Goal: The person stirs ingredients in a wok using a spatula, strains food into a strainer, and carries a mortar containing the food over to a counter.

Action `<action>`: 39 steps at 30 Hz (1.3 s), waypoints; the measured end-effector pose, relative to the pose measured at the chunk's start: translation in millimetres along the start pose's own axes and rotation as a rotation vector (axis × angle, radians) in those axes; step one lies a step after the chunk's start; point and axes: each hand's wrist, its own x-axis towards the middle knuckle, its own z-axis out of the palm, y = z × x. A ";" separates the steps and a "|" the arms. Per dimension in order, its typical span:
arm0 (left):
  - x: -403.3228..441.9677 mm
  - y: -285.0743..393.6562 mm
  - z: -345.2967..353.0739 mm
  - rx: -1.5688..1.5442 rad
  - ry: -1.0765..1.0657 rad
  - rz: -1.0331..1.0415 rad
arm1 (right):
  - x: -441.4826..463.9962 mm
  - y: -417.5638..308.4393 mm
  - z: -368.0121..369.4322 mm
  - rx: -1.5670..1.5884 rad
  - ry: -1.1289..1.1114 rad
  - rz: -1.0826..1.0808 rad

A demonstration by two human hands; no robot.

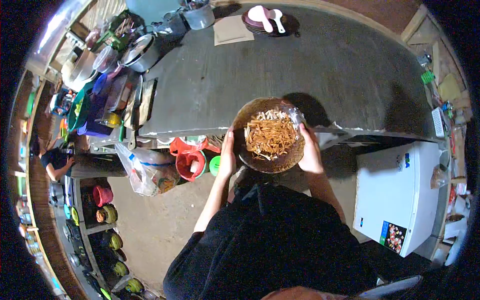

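Between both hands is a round brown bowl [250, 107], held level by its sides in front of my chest, near the counter's front edge. Brown, thin-cut strips of food [271, 136] fill its middle, with paler pieces along the far side. My left hand [228, 156] presses against the bowl's left side, fingers pointing up along it. On the opposite side, my right hand [310, 151] is closed against the rim. A shiny, clear patch shows on the bowl's right rim by that hand; I cannot tell what it is.
The dark counter [210, 80] stretches ahead, with stacked plates and white rice scoops [266, 19] at its back. Pots, a knife and a cutting board [148, 100] crowd its left end. Below stand a red bucket [191, 165] and plastic bag [140, 175]; a white freezer [390, 185] stands right.
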 end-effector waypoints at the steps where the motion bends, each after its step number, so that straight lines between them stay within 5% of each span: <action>1: -4.9 9.5 18.3 0.021 -0.162 0.086 | -8.3 -1.7 -15.3 -0.188 -0.082 -0.234; 2: -14.5 22.5 29.7 -0.008 -0.158 0.032 | -20.0 -8.5 -20.9 -0.381 -0.167 -0.465; 4: -23.8 26.7 32.6 -0.027 -0.110 -0.097 | -39.3 -42.4 -6.9 0.088 0.109 -0.007; 6: -24.2 21.7 35.4 -0.051 -0.076 -0.068 | -30.1 -24.5 -44.3 -0.675 0.086 -0.536; 7: -23.7 14.8 30.9 -0.038 -0.094 -0.068 | -24.4 -24.9 -53.6 -0.672 0.082 -0.542; 9: -27.5 15.9 30.5 -0.025 -0.108 -0.069 | -24.1 -40.6 -43.8 0.113 0.030 -0.047; 12: -34.9 17.2 35.6 -0.103 -0.177 -0.137 | -21.4 -37.2 -43.1 0.137 -0.134 -0.021; 14: -37.2 18.6 44.5 -0.054 -0.015 0.001 | -31.3 -19.6 -25.2 -0.230 -0.044 -0.205; 16: -41.4 15.9 30.3 -0.077 0.036 -0.061 | -36.8 -29.7 -3.5 -0.020 -0.017 0.071; 18: -39.4 24.4 18.6 -0.060 0.026 -0.051 | -16.4 -26.6 -12.2 0.140 -0.146 0.105; 24: -38.0 23.8 4.2 0.002 0.098 0.135 | -6.6 -1.9 7.2 0.044 0.010 0.088; 26: -48.5 36.4 -4.2 -0.057 0.072 -0.058 | 0.9 -8.9 5.9 0.098 -0.076 0.077; 32: -34.0 37.7 -8.5 -0.054 0.105 -0.084 | 24.3 11.1 1.5 -0.084 0.095 0.133; 36: -17.7 46.2 -9.3 -0.122 0.008 -0.106 | 44.5 20.6 -1.2 0.129 0.031 0.045; 39: -1.2 45.2 -15.4 -0.056 -0.053 -0.149 | 54.0 27.9 2.6 -0.161 0.148 0.099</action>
